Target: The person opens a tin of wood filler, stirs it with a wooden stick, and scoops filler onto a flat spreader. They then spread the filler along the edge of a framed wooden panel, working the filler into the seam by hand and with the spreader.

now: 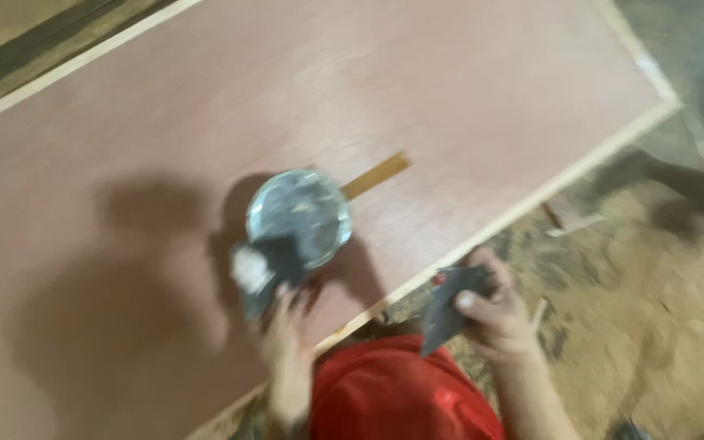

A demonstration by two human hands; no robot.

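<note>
In the head view, blurred by motion, we see our left hand [287,334] closed around the handle of a grey putty knife [258,281], its blade carrying a pale lump of filler and touching the rim of a round tin [299,216] that sits on the reddish plywood board [124,122], near the board's front edge. A thin brown strip [376,175] lies just behind the tin. Our right hand [490,314], off the board's edge above the sawdust floor [653,326], is curled shut around a second grey scraper blade [446,310]. A red garment [405,391] shows below.
</note>
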